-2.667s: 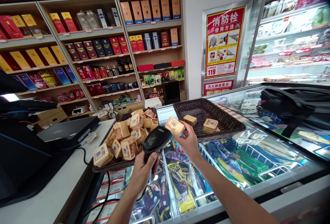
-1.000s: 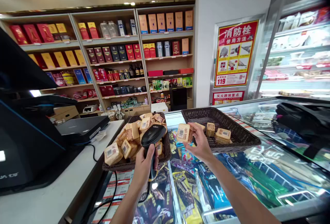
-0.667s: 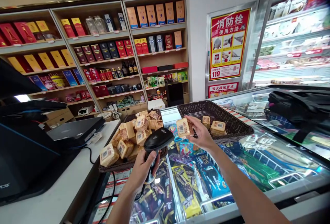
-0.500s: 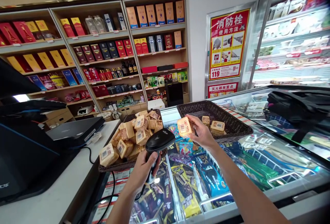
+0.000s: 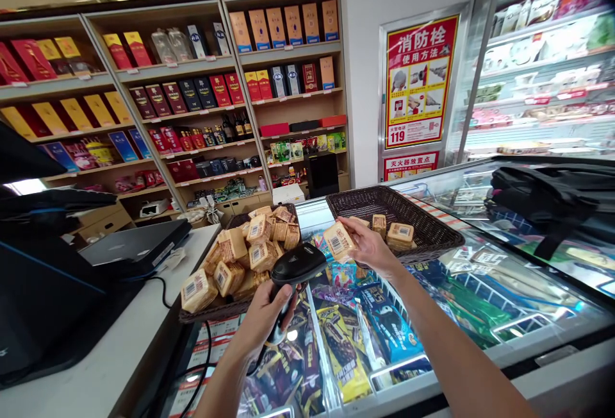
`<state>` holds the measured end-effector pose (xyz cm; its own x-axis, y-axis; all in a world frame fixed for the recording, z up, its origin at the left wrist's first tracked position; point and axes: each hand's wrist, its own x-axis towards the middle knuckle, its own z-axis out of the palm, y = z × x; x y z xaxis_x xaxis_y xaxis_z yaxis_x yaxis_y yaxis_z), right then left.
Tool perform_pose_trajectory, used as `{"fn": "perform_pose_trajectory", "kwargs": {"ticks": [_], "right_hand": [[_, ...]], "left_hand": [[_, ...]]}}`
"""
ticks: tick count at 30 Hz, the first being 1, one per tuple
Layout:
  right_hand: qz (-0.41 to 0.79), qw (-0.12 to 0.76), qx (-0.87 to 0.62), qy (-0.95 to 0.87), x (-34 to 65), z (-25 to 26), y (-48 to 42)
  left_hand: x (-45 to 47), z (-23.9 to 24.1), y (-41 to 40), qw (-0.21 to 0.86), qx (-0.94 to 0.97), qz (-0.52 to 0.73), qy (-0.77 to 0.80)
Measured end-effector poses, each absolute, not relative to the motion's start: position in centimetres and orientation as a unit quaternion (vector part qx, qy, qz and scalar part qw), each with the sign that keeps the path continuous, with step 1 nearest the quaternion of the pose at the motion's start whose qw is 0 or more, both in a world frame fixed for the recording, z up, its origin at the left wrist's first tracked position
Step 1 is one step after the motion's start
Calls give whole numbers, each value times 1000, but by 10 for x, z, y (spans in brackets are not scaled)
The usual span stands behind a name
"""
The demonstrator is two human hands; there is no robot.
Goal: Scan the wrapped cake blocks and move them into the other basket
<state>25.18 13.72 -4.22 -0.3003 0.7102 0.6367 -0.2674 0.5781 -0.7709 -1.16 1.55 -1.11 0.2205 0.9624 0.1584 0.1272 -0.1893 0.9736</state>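
My left hand (image 5: 269, 315) is wrapped round the handle of a black barcode scanner (image 5: 298, 263), its head pointing right. In my right hand (image 5: 372, 250) is a small square packaged snack (image 5: 339, 240) in a tan wrapper, with its barcode label facing the scanner. A short gap separates the scanner from the snack. Left of the scanner, a dark woven basket (image 5: 211, 313) is heaped with several similar packs (image 5: 230, 245). Behind my right hand stands a second woven basket (image 5: 435, 229), with a few packs (image 5: 400, 236) at its near left side.
Both baskets rest on a glass-topped freezer (image 5: 480, 322) holding bagged ice creams (image 5: 346, 354). To the left is a counter (image 5: 96, 354) with a black terminal (image 5: 43, 270). A black bag (image 5: 542, 206) lies at the right. Stocked shelves (image 5: 192, 65) line the back wall.
The snack in my right hand has tilted and shifted slightly left. Its bright glow from the scanner light is gone. My left hand keeps the scanner almost in the same place.
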Motion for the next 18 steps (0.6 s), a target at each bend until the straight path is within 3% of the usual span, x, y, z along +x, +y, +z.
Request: {"fn": "perform_pose_trajectory", "kwargs": {"ticks": [4, 8, 12, 18], "right_hand": [[495, 534, -153, -668, 255, -42, 137], [469, 549, -167, -672, 251, -45, 140], [351, 572, -246, -700, 248, -46, 144], [78, 600, -475, -639, 251, -51, 151]], "left_hand": [[-12, -8, 15, 474, 633, 431, 434], [-9, -5, 12, 472, 623, 451, 431], [-7, -3, 10, 466, 599, 475, 445], [-6, -3, 11, 463, 559, 523, 446]]}}
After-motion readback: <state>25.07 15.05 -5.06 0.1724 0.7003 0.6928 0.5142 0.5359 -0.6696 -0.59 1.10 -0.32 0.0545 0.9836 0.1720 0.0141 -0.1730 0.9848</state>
